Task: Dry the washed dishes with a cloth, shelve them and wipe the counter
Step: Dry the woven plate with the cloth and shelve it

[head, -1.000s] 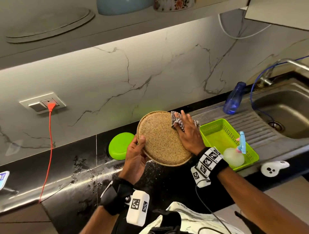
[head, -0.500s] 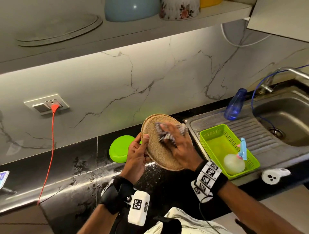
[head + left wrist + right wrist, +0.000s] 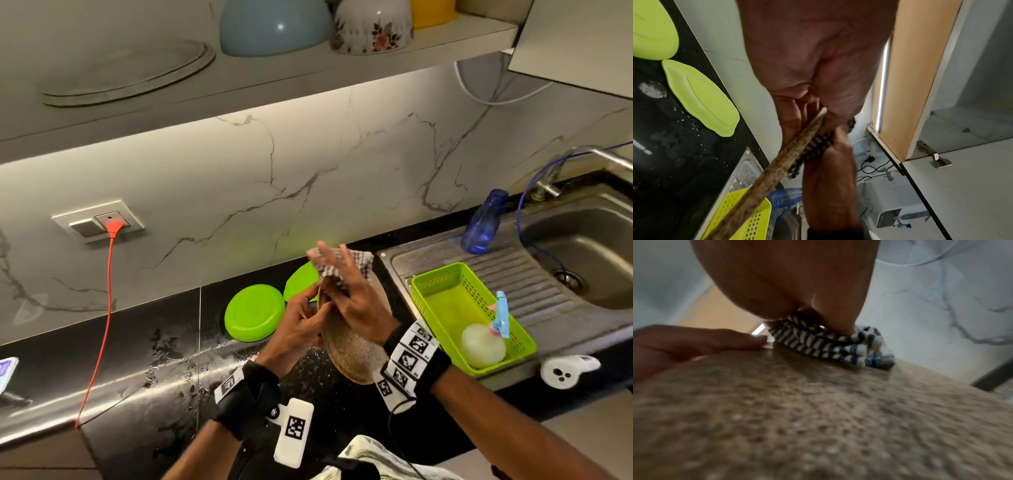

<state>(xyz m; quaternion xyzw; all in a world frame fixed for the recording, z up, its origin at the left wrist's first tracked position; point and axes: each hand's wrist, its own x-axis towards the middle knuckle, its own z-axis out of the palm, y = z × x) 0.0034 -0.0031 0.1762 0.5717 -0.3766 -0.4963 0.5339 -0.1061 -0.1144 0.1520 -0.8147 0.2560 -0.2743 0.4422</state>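
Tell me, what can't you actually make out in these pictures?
- Plate, head view: its far face is turned away; both hands cover much of the rest.
- Cloth, head view: the right hand covers most of it, so its full shape is hidden.
- Left hand, left wrist view: fingertips hidden behind the plate's edge.
- Right wrist view: the plate's surface is blurred.
- Bowls on the shelf: tops cut off by the frame's edge.

Marble wall (image 3: 308, 164) glowing under a strip light beneath the shelf (image 3: 308, 73); black bench (image 3: 120, 359) glistening; steel sink (image 3: 582, 246) at right.
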